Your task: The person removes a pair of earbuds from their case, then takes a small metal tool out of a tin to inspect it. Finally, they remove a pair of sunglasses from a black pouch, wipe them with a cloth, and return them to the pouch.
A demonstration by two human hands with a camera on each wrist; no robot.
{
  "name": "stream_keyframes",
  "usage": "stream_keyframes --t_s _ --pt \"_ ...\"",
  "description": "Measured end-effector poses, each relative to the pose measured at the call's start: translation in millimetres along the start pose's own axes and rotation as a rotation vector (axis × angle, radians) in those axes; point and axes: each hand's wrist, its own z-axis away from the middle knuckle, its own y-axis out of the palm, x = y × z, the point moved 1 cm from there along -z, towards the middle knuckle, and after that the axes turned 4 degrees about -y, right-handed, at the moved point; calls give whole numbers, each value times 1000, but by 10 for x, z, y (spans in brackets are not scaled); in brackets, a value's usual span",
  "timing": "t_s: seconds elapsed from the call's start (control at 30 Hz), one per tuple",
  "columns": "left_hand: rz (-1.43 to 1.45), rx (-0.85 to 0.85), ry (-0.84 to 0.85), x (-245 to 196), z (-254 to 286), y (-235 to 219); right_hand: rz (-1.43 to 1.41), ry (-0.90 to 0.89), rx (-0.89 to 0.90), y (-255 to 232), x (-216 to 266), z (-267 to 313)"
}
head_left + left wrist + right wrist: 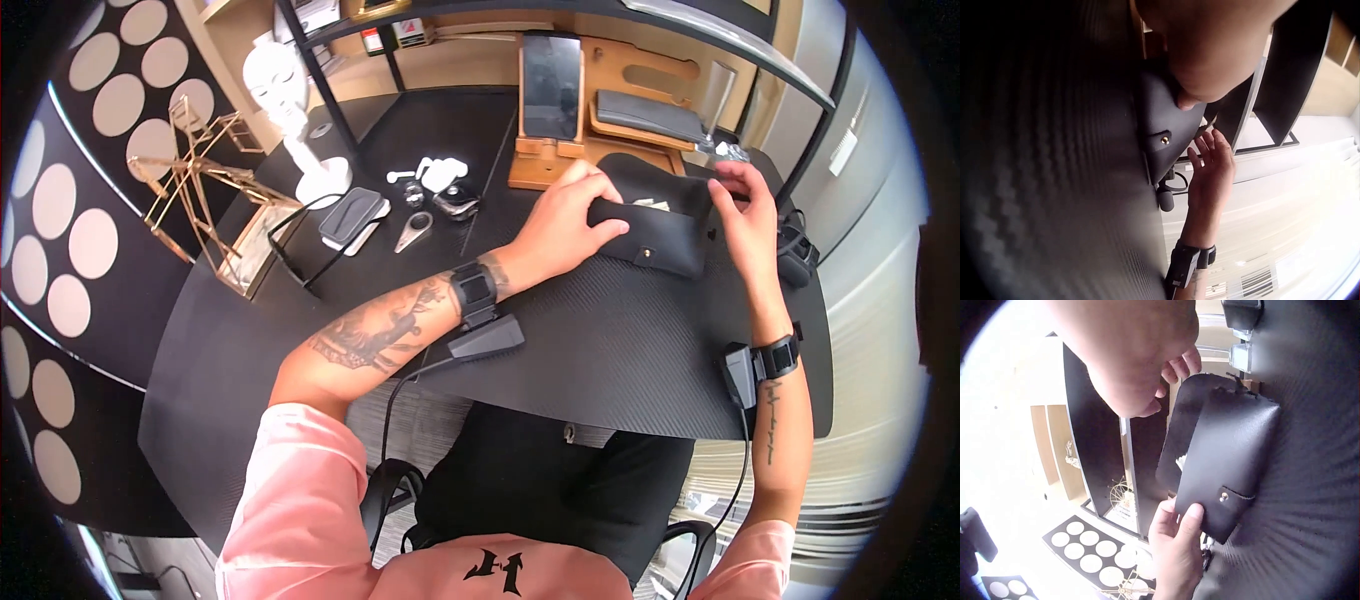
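A black leather pouch (668,240) stands on the dark desk, its flap (1179,431) lifted back and its mouth open upward. Something pale (652,204) shows inside the mouth. On the front is a tab with a small metal snap (1224,497). My left hand (560,225) grips the pouch's left end, thumb against the front panel, other fingers behind. At the opposite end is my right hand (748,210), its fingers loosely bent beside the pouch. In the left wrist view the right hand (1211,175) holds nothing.
Behind the pouch stands a wooden holder (545,172) with a phone (552,90) and a dark grey case (650,118). White earbuds (440,175) and small items lie to the left, near a white mannequin head (280,85) and gold wire model (190,170). A black object (797,255) sits right.
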Motion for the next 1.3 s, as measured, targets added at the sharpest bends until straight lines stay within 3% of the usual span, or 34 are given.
stream_keyframes --t_s 0.1,0.17,0.2,0.33,0.47,0.63,0.7,0.9,0.97,1.1,1.13,1.17,1.3 --pt "11 -10 -12 -17 -8 -13 -39 60 110 45 -151 5" --pt "-4 -56 38 -4 -5 1 -71 217 306 46 -4 36" --pt "-1 -58 39 18 0 -3 -177 196 336 79 10 63" --pt "1 -74 5 117 -18 -23 -311 126 312 151 -82 104" --pt "39 -81 -104 42 -22 -42 -451 216 345 181 -35 135" --pt "10 -136 -104 -35 -55 -39 -568 285 300 166 18 140" --pt "-3 -153 -110 -43 -58 -43 -579 271 307 166 -39 142" --pt "30 6 -155 101 -17 16 -621 350 297 202 -27 164" --pt "181 43 -226 135 -18 36 -635 373 321 187 -6 147" --pt "368 35 -320 206 -16 41 -638 389 374 172 50 149" --pt "424 -19 -222 233 -14 71 -648 383 366 195 38 157" --pt "396 -47 -172 198 -8 62 -646 381 346 216 1 169" --pt "295 -68 -278 234 -6 71 -591 412 375 232 -116 191"
